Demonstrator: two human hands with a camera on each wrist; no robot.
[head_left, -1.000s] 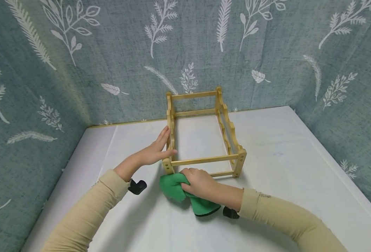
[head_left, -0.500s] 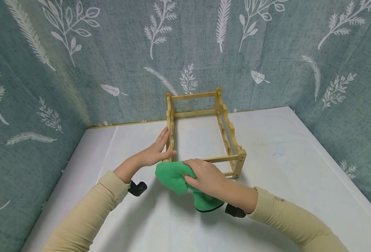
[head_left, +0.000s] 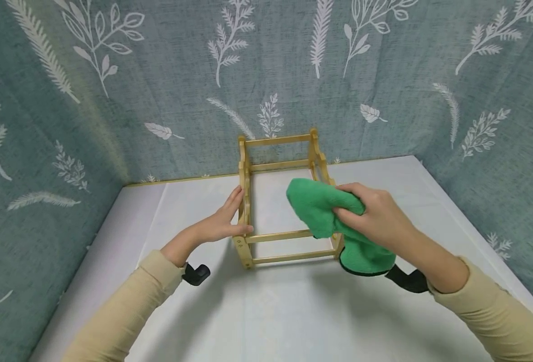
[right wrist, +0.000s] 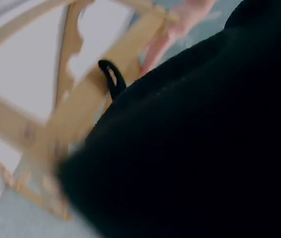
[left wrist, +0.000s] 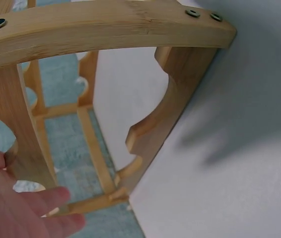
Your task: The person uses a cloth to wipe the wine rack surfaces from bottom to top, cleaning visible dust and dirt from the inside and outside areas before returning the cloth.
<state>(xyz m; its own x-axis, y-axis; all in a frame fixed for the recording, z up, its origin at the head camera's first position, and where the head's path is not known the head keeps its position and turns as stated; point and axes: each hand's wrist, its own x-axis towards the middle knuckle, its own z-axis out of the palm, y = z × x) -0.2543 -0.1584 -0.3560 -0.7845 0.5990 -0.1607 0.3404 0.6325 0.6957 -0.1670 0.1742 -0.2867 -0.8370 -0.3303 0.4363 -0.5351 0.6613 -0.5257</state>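
Observation:
A pale wooden rack (head_left: pixel 293 235) with scalloped side rails stands on the white tabletop near the back wall. My left hand (head_left: pixel 221 221) rests against the rack's left side, fingers extended along its outside and thumb over the rail. In the left wrist view, the fingers (left wrist: pixel 46 199) look mostly straight beside the wood. My right hand (head_left: pixel 375 213) grips a green cloth (head_left: pixel 314 203) with dark edging, raised over the rack's right front corner and hiding part of it. In the right wrist view, the cloth (right wrist: pixel 190 148) is dark, with a small black loop, and covers the right hand.
Patterned blue-green fabric walls (head_left: pixel 180 75) enclose the back and sides. The white tabletop (head_left: pixel 266 311) extends in front of the rack and to both sides. A black wrist mount (head_left: pixel 196 275) sits under the left cuff.
The right hand has lifted the cloth from the rack's left front corner and carried it right. The left hand stays at the rack's left side.

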